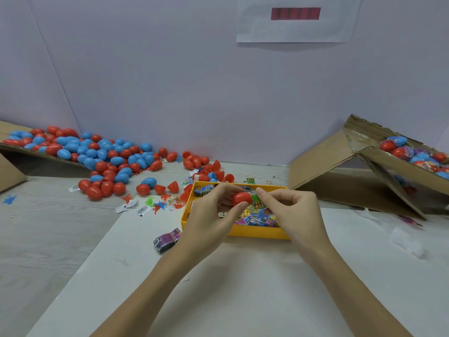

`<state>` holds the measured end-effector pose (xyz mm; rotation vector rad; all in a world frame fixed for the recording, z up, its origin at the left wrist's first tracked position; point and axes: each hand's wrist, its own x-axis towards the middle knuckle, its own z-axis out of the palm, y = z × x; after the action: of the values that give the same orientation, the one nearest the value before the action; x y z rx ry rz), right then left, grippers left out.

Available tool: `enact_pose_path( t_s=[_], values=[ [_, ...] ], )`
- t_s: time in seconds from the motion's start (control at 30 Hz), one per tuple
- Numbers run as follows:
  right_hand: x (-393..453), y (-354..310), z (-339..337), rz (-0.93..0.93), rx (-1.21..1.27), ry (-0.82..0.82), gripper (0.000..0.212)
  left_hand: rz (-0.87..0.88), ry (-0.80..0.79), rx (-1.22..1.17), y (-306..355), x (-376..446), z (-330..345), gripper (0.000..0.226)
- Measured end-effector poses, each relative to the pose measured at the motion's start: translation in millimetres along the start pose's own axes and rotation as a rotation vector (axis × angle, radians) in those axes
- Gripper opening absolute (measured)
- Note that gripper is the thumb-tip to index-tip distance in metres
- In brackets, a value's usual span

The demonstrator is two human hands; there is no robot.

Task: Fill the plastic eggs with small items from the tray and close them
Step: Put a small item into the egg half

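Left hand (213, 210) covers most of the red egg half (240, 198) and the yellow tray (257, 233) left-centre. Right hand (289, 210) hides most of the green packet (256, 200). Wall sign (296, 18) cut off at top, text unreadable. Right cardboard box (364, 171) runs off-frame.

This looks like a small packing or assembly workstation, not a home: a plain white partition wall (170, 81) with a printed paper notice (296, 20) rises well beyond the fingers (233, 188). Far to the left of the fingers, a heap of red and blue plastic eggs (97, 156) spills from a flattened cardboard box (14, 166), and far to their right a tilted carton (364, 171) holds bagged eggs. Directly below the fingers sits a yellow tray (255, 233) of small printed packets on a white work table (243, 288).
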<state>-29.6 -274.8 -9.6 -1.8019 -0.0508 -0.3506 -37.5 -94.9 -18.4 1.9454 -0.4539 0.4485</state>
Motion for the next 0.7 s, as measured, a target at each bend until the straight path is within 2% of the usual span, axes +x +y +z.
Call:
enact_pose_path(
  t_s=[0.23,0.4,0.53,0.7],
  values=[
    [-1.9,0.5,3.6,-0.028,0.028,-0.085,0.015,-0.05,0.006,-0.09,-0.3,1.0,-1.0,0.037],
    [-3.0,-0.2,7.4,0.027,0.15,-0.116,0.035,-0.097,0.02,-0.151,-0.4,1.0,0.9,0.033],
    [-4.6,1.3,9.3,-0.017,0.155,-0.093,0.02,-0.127,0.03,-0.191,-2.9,2.0,0.7,0.03],
    [-5.5,1.1,8.7,-0.083,0.171,-0.086,0.023,-0.172,0.008,-0.28,-3.9,2.4,0.1,0.028]
  ],
)
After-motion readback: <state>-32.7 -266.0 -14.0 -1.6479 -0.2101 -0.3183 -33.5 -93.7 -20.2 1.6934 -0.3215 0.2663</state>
